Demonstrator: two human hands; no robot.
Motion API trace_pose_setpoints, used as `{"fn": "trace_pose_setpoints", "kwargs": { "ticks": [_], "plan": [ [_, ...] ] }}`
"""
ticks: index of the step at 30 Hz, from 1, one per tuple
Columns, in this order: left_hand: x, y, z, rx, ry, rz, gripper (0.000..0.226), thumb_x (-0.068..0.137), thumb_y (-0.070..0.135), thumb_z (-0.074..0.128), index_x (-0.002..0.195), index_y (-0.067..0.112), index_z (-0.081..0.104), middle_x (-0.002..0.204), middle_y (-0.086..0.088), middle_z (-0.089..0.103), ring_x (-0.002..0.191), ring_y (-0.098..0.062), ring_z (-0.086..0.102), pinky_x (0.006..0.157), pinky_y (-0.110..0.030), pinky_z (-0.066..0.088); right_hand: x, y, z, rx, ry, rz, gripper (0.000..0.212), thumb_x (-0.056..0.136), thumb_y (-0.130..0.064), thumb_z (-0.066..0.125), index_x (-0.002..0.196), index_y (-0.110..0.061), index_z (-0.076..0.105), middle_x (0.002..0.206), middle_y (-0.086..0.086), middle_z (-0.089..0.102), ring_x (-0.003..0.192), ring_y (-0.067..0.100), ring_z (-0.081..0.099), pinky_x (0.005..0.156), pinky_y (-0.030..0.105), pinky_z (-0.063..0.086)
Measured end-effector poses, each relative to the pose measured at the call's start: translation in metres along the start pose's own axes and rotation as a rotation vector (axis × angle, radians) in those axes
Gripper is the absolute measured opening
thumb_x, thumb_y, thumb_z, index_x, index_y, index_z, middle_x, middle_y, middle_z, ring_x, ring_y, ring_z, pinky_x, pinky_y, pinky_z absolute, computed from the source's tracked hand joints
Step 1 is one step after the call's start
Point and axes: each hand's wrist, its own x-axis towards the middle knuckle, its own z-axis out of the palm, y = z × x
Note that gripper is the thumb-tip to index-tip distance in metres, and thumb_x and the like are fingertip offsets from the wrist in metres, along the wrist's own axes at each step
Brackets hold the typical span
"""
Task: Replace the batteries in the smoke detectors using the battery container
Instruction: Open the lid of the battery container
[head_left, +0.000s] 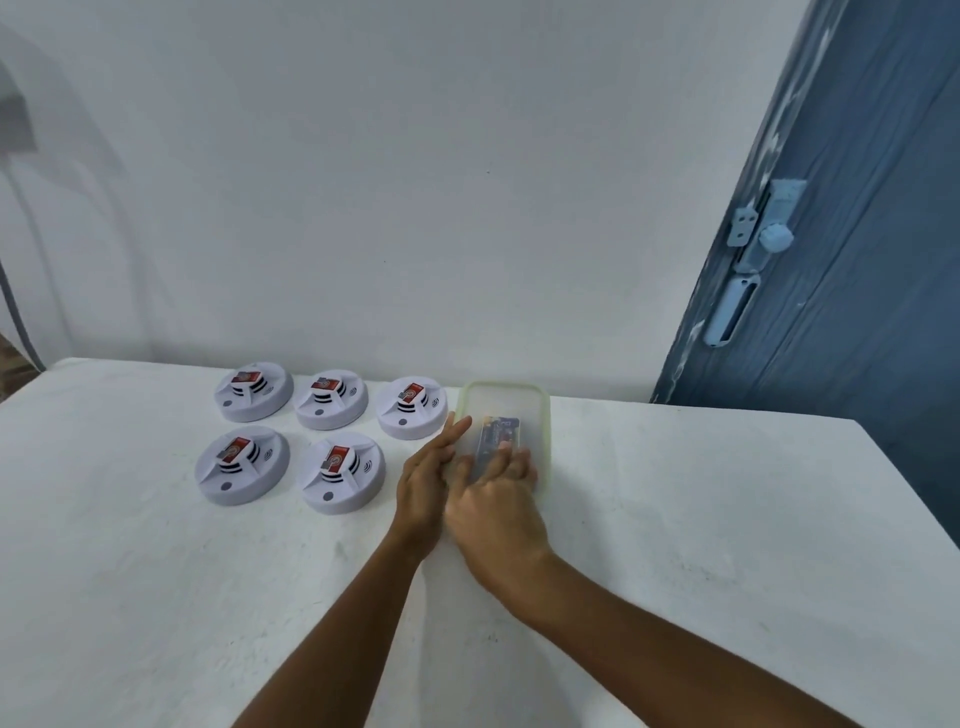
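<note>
At right-centre of worktop (675, 519): both hands on battery container (540, 415). Right hand (493, 514) grip: fingers curled over near edge of lid, seemingly prising; exact hold hidden. Left hand (423, 478) grip: fingers straight, flat against container's left wall, bracing. Container long axis runs near-to-far, directly beyond both hands; lid on. Dark battery pack (498, 434) blurred through frosted lid; count indiscernible. Five smoke detectors (332, 470) left of container, two rows, red batteries seated; left hand nearer.
</note>
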Motion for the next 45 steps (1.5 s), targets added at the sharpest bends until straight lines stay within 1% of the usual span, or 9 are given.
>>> {"fn": "trace_pose_setpoints", "kwargs": {
  "ticks": [4, 7, 9, 13, 17, 24, 35, 41, 45],
  "plan": [
    [-0.001, 0.005, 0.001, -0.138, -0.009, -0.07, 0.045, 0.099, 0.006, 0.033, 0.118, 0.03, 0.066, 0.123, 0.024, 0.059, 0.123, 0.003, 0.049, 0.099, -0.008, 0.037, -0.02, 0.022, -0.017, 0.212, -0.049, -0.022, 0.061, 0.094, -0.033, 0.049, 0.144, -0.004, 0.03, 0.146, 0.037, 0.029, 0.133, 0.052, 0.033, 0.108, 0.051, 0.033],
    [-0.001, 0.011, -0.002, -0.233, -0.041, -0.147, 0.044, 0.098, 0.003, 0.035, 0.113, 0.027, 0.068, 0.127, 0.009, 0.063, 0.122, -0.009, 0.054, 0.106, -0.029, 0.042, -0.01, 0.049, -0.026, 0.459, 0.146, 0.058, 0.036, 0.089, -0.03, 0.04, 0.113, -0.012, 0.059, 0.118, 0.017, 0.062, 0.108, 0.036, 0.057, 0.086, 0.036, 0.044],
    [0.001, 0.017, -0.005, -0.193, -0.077, -0.173, 0.042, 0.098, 0.003, 0.038, 0.118, 0.026, 0.066, 0.135, 0.004, 0.057, 0.124, -0.016, 0.053, 0.105, -0.036, 0.043, 0.015, 0.066, -0.025, 0.591, 0.253, 0.133, 0.031, 0.09, -0.023, 0.041, 0.109, -0.013, 0.063, 0.113, 0.011, 0.066, 0.105, 0.031, 0.058, 0.088, 0.036, 0.045],
    [-0.005, 0.028, 0.001, 0.039, -0.029, -0.155, 0.059, 0.095, 0.012, 0.054, 0.146, 0.029, 0.03, 0.13, 0.013, 0.041, 0.104, -0.006, 0.052, 0.07, -0.01, 0.05, 0.076, 0.082, -0.008, 0.678, 0.21, 0.101, 0.038, 0.096, -0.018, 0.044, 0.133, -0.022, 0.054, 0.147, 0.004, 0.043, 0.137, 0.023, 0.034, 0.114, 0.041, 0.026],
    [-0.018, 0.028, 0.006, 0.046, 0.091, -0.233, 0.064, 0.092, 0.029, 0.061, 0.147, 0.028, 0.027, 0.13, 0.005, 0.045, 0.106, -0.017, 0.053, 0.083, -0.027, 0.05, 0.097, 0.08, 0.005, 0.528, 0.049, -0.008, 0.043, 0.103, -0.035, 0.03, 0.145, -0.035, 0.036, 0.158, 0.002, 0.023, 0.146, 0.026, 0.016, 0.116, 0.055, 0.004],
    [-0.009, 0.029, -0.002, 0.17, 0.104, -0.281, 0.022, 0.091, 0.027, 0.063, 0.111, 0.017, 0.06, 0.109, -0.007, 0.067, 0.091, -0.02, 0.063, 0.081, -0.033, 0.055, 0.067, 0.1, 0.013, 0.455, 0.023, 0.207, 0.049, 0.1, -0.049, 0.027, 0.145, -0.032, 0.033, 0.143, 0.009, 0.041, 0.129, 0.031, 0.039, 0.103, 0.047, 0.034],
    [0.029, 0.032, 0.015, 0.372, 0.063, -0.173, 0.023, 0.092, 0.026, 0.061, 0.106, 0.012, 0.071, 0.101, -0.002, 0.07, 0.094, -0.016, 0.062, 0.082, -0.025, 0.043, -0.021, 0.115, 0.04, 0.649, 0.19, 0.468, 0.06, 0.096, -0.056, 0.033, 0.146, -0.024, 0.032, 0.129, 0.009, 0.042, 0.117, 0.025, 0.049, 0.088, 0.034, 0.046],
    [0.045, 0.044, 0.018, 0.644, -0.04, 0.103, 0.033, 0.089, 0.026, 0.064, 0.121, 0.018, 0.062, 0.117, -0.001, 0.065, 0.106, -0.014, 0.057, 0.09, -0.023, 0.041, -0.041, 0.097, 0.038, 1.265, 0.691, 0.645, 0.031, 0.088, -0.02, 0.066, 0.117, -0.018, 0.055, 0.116, 0.003, 0.048, 0.106, 0.021, 0.05, 0.082, 0.025, 0.046],
    [0.059, 0.053, 0.038, 0.787, -0.293, 0.328, 0.035, 0.089, 0.034, 0.063, 0.12, 0.019, 0.063, 0.12, -0.001, 0.065, 0.117, -0.021, 0.051, 0.098, -0.034, 0.041, -0.065, 0.074, 0.032, 2.111, 0.531, 0.987, 0.016, 0.088, 0.0, 0.057, 0.099, -0.012, 0.052, 0.094, 0.013, 0.054, 0.082, 0.023, 0.053, 0.068, 0.03, 0.047]
  ]
}}
